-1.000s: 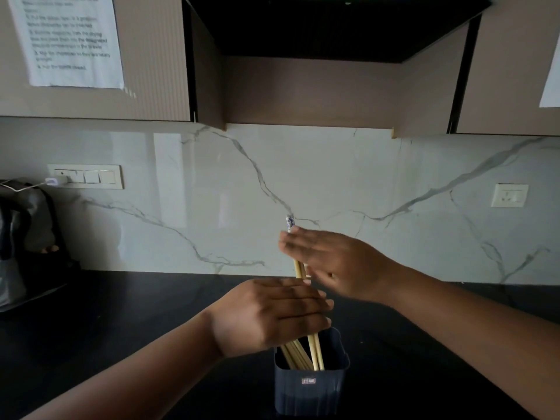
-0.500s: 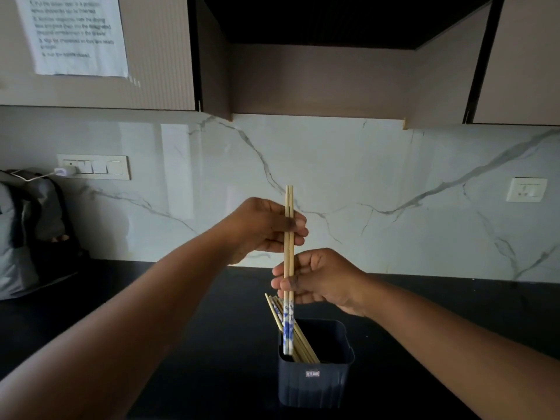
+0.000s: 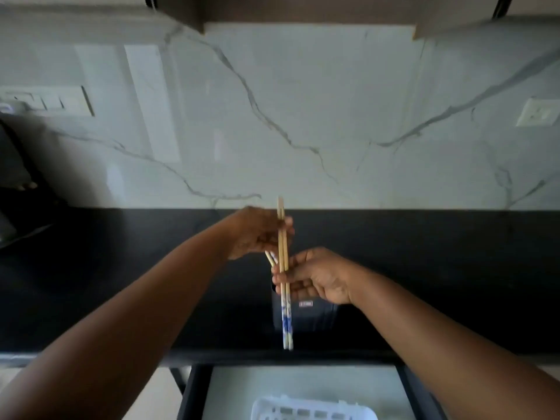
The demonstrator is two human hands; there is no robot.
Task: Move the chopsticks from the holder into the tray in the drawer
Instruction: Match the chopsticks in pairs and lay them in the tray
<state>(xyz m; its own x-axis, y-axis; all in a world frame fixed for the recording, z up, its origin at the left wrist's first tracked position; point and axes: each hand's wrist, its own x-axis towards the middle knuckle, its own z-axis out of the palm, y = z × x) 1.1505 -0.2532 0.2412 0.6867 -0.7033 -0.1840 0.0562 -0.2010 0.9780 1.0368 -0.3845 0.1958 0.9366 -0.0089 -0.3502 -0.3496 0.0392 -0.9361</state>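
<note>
Chopsticks (image 3: 283, 268), one upright pair, hang above the black counter (image 3: 121, 268), pinched near the top by the left hand (image 3: 257, 234) and lower by the right hand (image 3: 315, 277), before the dark holder (image 3: 315, 316). Below, the open drawer (image 3: 303, 386) holds a white tray (image 3: 312, 410).

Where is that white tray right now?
In the head view, the white tray sits at the bottom centre, inside the open drawer below the black counter, beneath the held chopsticks and between the person's forearms.
</note>
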